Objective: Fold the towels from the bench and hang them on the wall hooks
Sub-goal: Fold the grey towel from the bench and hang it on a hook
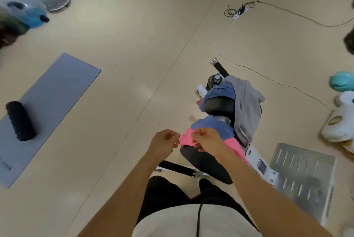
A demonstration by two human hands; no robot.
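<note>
Pink towel [186, 139] at lower centre was pinched at its near edge by left hand [165, 143] and right hand [206, 140]; judged soft, light, best held by corners.

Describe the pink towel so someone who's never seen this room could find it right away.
Start at the black padded bench in the middle of the beige floor, draped with several towels. The pink towel lies on its near end, where the left hand and right hand meet at its edge. It is the only pink one; a blue towel overlaps it and a grey towel hangs beyond.
</note>
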